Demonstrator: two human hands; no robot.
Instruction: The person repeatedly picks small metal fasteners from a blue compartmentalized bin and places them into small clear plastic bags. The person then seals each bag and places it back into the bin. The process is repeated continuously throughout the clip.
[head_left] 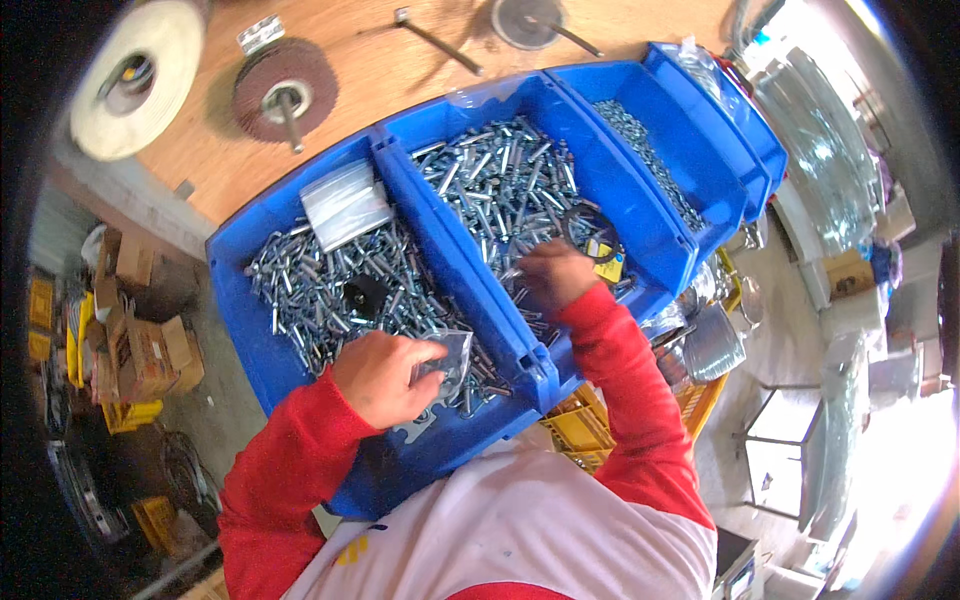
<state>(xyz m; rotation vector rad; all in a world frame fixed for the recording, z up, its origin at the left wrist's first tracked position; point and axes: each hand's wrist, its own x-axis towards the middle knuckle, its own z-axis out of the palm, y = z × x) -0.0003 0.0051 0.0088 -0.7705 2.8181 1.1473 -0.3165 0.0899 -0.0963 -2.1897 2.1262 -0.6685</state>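
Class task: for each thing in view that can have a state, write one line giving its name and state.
Left hand: at a clear plastic bag; grip unclear
Clear plastic bag: partly covered by the hand; contents unclear
Right hand: lowered to metal fasteners; blurred
Leftmost blue bin: partly filled
Neighbouring blue bin: partly filled
Stacked plastic bags: lying flat
Abrasive flap wheel: mounted on a rod

Right fingers (533,270) blurred — hold unclear, white roll (165,85) cropped by top edge
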